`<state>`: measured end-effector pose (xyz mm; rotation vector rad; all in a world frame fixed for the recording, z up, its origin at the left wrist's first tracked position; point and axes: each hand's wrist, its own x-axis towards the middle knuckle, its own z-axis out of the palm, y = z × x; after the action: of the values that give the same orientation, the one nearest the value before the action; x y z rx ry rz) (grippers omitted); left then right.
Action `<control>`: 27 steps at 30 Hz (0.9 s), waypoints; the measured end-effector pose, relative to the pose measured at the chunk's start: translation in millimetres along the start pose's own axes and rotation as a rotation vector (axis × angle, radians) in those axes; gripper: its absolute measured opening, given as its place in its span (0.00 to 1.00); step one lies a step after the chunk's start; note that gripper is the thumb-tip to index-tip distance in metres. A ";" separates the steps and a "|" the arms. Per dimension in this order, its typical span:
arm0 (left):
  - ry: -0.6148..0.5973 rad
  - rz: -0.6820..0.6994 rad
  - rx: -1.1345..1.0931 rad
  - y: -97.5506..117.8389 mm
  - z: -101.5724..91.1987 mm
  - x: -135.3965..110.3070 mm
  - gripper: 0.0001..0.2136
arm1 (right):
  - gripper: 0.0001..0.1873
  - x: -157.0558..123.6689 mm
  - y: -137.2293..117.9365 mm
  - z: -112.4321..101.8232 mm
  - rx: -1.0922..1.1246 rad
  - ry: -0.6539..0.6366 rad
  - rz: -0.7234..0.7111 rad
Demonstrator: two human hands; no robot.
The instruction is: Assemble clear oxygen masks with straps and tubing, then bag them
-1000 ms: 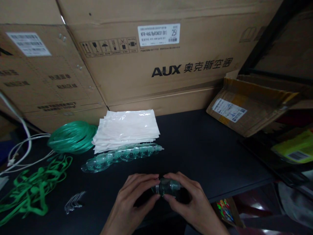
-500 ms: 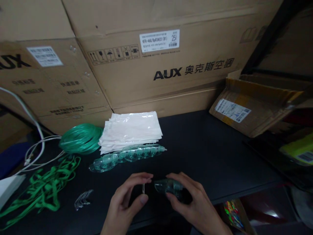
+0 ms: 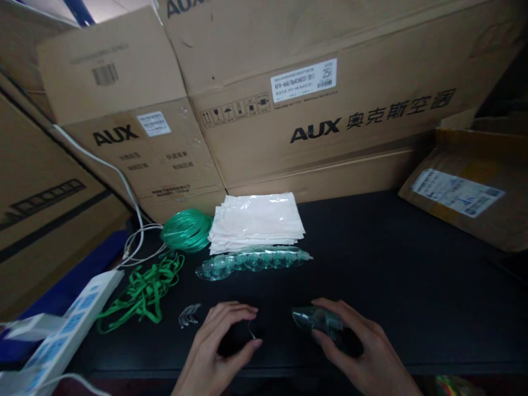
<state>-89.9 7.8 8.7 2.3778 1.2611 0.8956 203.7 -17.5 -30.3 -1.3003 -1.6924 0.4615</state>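
Left hand (image 3: pixel 220 349) curled, thumb and forefinger pinching a thin bent metal clip (image 3: pixel 249 330). Right hand (image 3: pixel 355 346) closed around a clear green plastic mask (image 3: pixel 317 320), level with the clip. Matching clips (image 3: pixel 188 314) lie beyond the left hand, on the black table (image 3: pixel 433 297).

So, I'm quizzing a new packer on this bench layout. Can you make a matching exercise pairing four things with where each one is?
Things:
1. Green tubing coil
2. White bags
3. Power strip
4. Clear part

Places:
A. In the right hand
B. At the bottom left of the view
C. To the left of the white bags
D. Behind the row of clear parts

Pairs: 1-C, 2-D, 3-B, 4-A
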 end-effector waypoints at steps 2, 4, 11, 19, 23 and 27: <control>0.018 -0.012 0.072 -7.0 -6.0 -6.2 0.19 | 0.17 -0.8 5.2 1.5 -0.009 0.010 -0.032; 0.030 -0.031 0.127 -15.2 -12.1 -12.1 0.21 | 0.18 -1.7 9.5 2.9 -0.027 0.018 -0.047; 0.022 -0.082 0.298 -50.6 -35.4 -27.0 0.24 | 0.18 -3.0 10.0 0.7 -0.064 0.036 -0.091; 0.042 -0.120 0.438 -74.0 -53.8 -30.5 0.21 | 0.18 -5.8 15.5 2.0 -0.095 0.008 -0.056; 0.024 -0.142 0.470 -75.9 -56.9 -31.9 0.21 | 0.17 -6.8 15.1 1.7 -0.083 -0.005 -0.029; 0.003 -0.170 0.487 -79.1 -58.0 -36.2 0.22 | 0.17 -4.5 10.4 0.9 -0.055 -0.022 0.012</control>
<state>-192.8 21.6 -2.8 2.5588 1.8216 0.5904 208.8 -17.5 -40.5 -1.3502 -1.7266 0.4407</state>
